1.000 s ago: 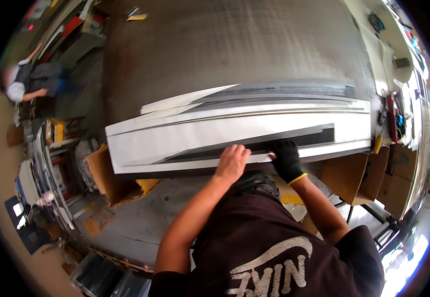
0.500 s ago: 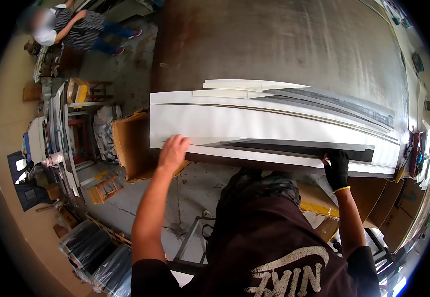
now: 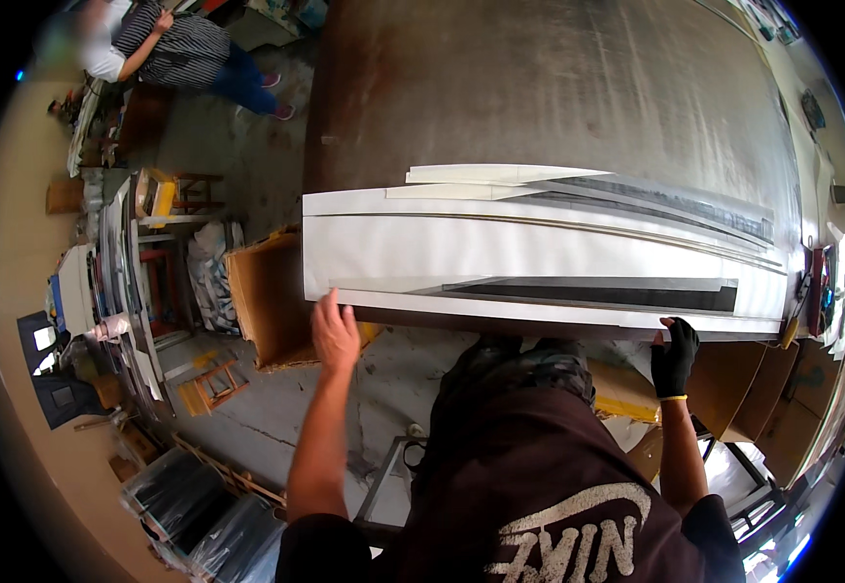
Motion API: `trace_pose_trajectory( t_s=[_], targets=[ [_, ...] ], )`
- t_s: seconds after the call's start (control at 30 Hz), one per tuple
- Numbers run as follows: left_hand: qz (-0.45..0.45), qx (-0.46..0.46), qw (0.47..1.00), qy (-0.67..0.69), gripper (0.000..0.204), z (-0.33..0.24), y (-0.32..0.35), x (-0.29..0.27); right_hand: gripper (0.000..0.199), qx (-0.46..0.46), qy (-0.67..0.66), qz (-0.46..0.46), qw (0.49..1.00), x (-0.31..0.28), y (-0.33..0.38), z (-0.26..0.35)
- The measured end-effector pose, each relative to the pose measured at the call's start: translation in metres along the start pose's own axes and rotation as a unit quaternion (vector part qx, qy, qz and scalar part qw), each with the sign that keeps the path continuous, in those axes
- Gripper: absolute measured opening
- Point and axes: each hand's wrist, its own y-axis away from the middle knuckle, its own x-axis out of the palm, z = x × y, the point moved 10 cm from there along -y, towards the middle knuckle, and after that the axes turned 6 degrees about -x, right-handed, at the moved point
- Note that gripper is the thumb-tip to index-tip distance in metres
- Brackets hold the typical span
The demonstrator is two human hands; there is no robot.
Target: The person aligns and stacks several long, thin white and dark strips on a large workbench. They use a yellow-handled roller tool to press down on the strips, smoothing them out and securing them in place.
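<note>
A long white sheet [image 3: 500,243] lies along the near side of the large table, a dark lengthwise line across it. On its near part rests a strip [image 3: 587,291], pale at the left and dark grey at the right. My bare left hand [image 3: 335,332] is at the sheet's near left corner, fingers extended and touching the edge. My right hand [image 3: 675,358], in a black glove with bare fingertips, is at the near edge toward the right, thumb and forefinger apart. Narrow pale-and-grey strips [image 3: 636,194] lie along the sheet's far side.
The brown-grey tabletop [image 3: 549,87] stretches away beyond the strips. An open cardboard box [image 3: 272,301] stands off the table's left end, with more cardboard [image 3: 733,389] below at the right. Plastic-wrapped rolls [image 3: 199,515] lie at lower left. A person in a striped apron [image 3: 184,49] stands far left.
Both hands have drawn back toward me, the right coming off the dark strip to the sheet's near edge. The left has slid down to the corner. The whole view has shifted slightly.
</note>
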Motion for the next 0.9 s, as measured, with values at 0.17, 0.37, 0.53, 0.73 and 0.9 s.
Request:
trace_pose_trajectory(
  t_s=[0.17,0.37,0.53,0.73,0.9],
  targets=[
    [0.044,-0.016,0.997,-0.057,0.054,-0.023,0.032,0.028,0.024,0.082,-0.016,-0.002,0.997,0.008,0.051,-0.040],
    [0.055,-0.017,0.996,-0.067,0.052,-0.021,0.035,0.036,0.027,0.114,-0.048,-0.030,0.992,0.000,0.064,-0.055],
    [0.056,-0.014,0.996,-0.073,0.052,-0.022,0.037,0.035,0.028,0.154,-0.071,-0.036,0.985,0.000,0.061,-0.066],
    [0.040,-0.017,0.995,-0.085,0.052,-0.021,0.034,0.036,0.032,0.153,-0.092,-0.051,0.983,0.011,0.074,-0.080],
    [0.059,-0.010,0.993,-0.106,0.052,-0.025,0.030,0.042,0.043,0.145,-0.072,-0.045,0.986,0.011,0.068,-0.081]
  ],
)
